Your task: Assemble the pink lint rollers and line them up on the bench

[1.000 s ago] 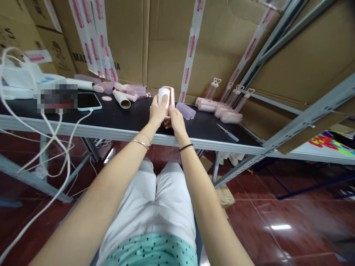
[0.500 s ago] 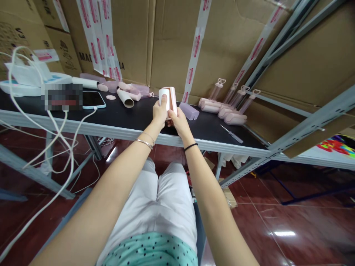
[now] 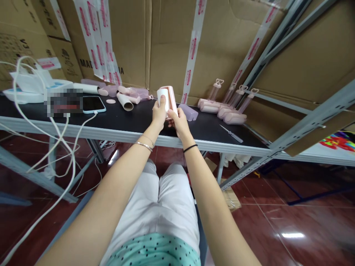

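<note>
Both of my hands hold a white paper roll in a pink plastic holder [image 3: 167,96] upright above the black shelf [image 3: 133,120]. My left hand [image 3: 159,112] wraps round the roll's left side, thumb up its front. My right hand [image 3: 178,122] grips the holder's lower right part; what its fingers pinch is hidden. A translucent lilac cover [image 3: 188,112] lies just right of my hands.
Finished pink rollers [image 3: 227,112] with clear handles lie at the back right, a small screwdriver [image 3: 231,133] in front of them. Loose rolls, tubes and caps [image 3: 124,99], a phone [image 3: 93,105] on a white cable and a white device sit left. Cardboard boxes stand behind.
My hands and the roll have stayed together on the same spot; the holder has tilted slightly. The view has shifted a little as my head moved.
</note>
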Demonstrator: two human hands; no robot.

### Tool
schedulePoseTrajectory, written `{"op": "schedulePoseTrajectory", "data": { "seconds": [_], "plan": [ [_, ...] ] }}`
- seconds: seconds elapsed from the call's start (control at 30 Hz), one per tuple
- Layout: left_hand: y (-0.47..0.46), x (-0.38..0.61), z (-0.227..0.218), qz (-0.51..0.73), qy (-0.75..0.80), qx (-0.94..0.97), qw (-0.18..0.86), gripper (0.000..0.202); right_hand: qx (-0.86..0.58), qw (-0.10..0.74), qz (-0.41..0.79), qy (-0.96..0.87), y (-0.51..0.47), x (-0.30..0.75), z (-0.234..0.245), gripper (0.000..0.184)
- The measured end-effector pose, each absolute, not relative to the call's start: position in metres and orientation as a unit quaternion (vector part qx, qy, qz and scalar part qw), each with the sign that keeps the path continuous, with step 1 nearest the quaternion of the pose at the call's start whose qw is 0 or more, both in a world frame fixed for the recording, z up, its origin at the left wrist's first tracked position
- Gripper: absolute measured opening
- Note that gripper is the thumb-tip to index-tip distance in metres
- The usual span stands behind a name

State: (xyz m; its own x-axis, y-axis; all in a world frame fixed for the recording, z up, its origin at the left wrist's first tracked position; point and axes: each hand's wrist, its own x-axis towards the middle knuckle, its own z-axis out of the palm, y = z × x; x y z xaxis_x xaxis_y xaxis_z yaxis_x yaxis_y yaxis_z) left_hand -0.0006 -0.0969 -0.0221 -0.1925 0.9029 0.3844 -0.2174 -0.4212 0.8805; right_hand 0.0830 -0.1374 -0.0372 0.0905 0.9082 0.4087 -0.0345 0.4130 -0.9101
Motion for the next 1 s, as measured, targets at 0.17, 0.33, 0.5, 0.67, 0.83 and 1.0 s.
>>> {"op": "schedulePoseTrajectory", "data": {
  "seconds": [0.17,0.33,0.5,0.67,0.83,1.0],
  "plan": [
    [-0.098,-0.002,-0.021,0.714,0.363,0.418,0.429,0.043,-0.369,0.589,0.439,-0.569,-0.136,0.082,-0.038,0.021],
    [-0.094,-0.001,-0.021,0.711,0.36,0.41,0.443,0.047,-0.356,0.561,0.478,-0.574,-0.131,0.084,-0.038,0.018],
    [-0.092,-0.001,-0.021,0.702,0.371,0.394,0.463,0.048,-0.35,0.56,0.462,-0.592,-0.123,0.085,-0.043,0.028],
    [-0.095,-0.002,-0.021,0.698,0.364,0.399,0.47,0.047,-0.359,0.57,0.414,-0.612,-0.123,0.086,-0.047,0.033],
    [-0.103,-0.004,-0.018,0.685,0.334,0.421,0.493,0.046,-0.382,0.555,0.37,-0.639,-0.129,0.086,-0.045,0.037],
    [-0.105,-0.006,-0.017,0.655,0.337,0.401,0.545,0.053,-0.404,0.539,0.34,-0.656,-0.129,0.087,-0.049,0.048]
  ]
}}
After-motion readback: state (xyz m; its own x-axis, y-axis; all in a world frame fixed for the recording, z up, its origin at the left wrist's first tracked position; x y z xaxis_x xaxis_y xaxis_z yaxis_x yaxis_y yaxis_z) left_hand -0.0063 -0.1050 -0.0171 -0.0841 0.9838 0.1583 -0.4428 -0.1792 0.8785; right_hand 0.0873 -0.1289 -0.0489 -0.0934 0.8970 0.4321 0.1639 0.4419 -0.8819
